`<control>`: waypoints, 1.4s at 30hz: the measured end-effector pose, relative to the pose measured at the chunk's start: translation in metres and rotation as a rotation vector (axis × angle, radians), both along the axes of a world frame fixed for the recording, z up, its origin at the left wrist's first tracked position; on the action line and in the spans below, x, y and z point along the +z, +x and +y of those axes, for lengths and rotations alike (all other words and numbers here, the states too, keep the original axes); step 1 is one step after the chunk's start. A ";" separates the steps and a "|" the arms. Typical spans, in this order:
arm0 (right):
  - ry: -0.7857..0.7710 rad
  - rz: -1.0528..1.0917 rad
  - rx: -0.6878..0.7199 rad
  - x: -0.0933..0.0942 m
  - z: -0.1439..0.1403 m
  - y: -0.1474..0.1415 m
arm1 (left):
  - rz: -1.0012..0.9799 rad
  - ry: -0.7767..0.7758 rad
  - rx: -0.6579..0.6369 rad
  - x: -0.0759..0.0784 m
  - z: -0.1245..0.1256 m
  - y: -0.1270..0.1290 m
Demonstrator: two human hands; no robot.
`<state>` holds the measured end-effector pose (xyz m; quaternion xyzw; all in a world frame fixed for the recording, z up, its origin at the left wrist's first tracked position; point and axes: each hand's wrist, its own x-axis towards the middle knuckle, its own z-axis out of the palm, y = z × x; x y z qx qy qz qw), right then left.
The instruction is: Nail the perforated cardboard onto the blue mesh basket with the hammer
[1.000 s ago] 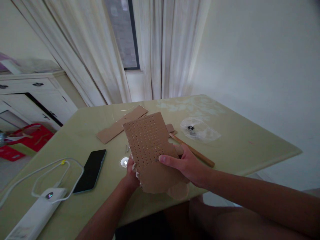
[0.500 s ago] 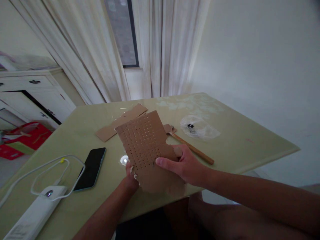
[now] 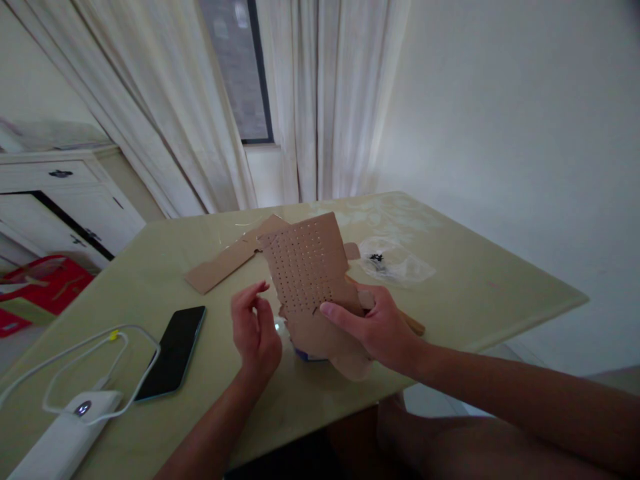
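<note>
Brown cardboard sheet (image 3: pixel 306 277), pierced by many rows of small holes and ragged along its lower part, is held tilted above the glossy pale green table (image 3: pixel 480 287). From where I stand, I see the person's right hand (image 3: pixel 383 327) grasping it at its right side, with the thumb pressed on the front face and the other fingers partly hidden behind. Just beside its left edge is the left hand (image 3: pixel 255 330), raised, its fingers curled inward; whether something is pinched between them, I cannot tell. Below the sheet a dark blue object (image 3: pixel 306 355) shows, mostly covered.

Behind the right hand, a brown wooden stick (image 3: pixel 416 325) lies partly hidden. Farther, there is a clear plastic bag (image 3: pixel 407 267) with small black pieces (image 3: pixel 376 257). On the left side lie a long brown cardboard strip (image 3: pixel 220 267), a black flat phone (image 3: pixel 175 350), and a white elongated device (image 3: pixel 67 437) with a looped white cable (image 3: pixel 131 327).
</note>
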<state>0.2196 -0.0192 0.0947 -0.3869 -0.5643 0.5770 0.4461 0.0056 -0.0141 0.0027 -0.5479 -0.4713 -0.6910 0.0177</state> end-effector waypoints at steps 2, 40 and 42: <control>0.055 -0.068 -0.041 -0.001 0.001 0.000 | 0.145 0.202 0.046 0.009 -0.004 -0.002; -0.130 -0.043 -0.085 -0.005 0.009 0.010 | 0.636 -0.894 0.214 -0.008 0.043 -0.050; -0.144 -0.040 -0.090 -0.005 0.009 0.010 | 0.645 -0.907 0.220 -0.011 0.045 -0.051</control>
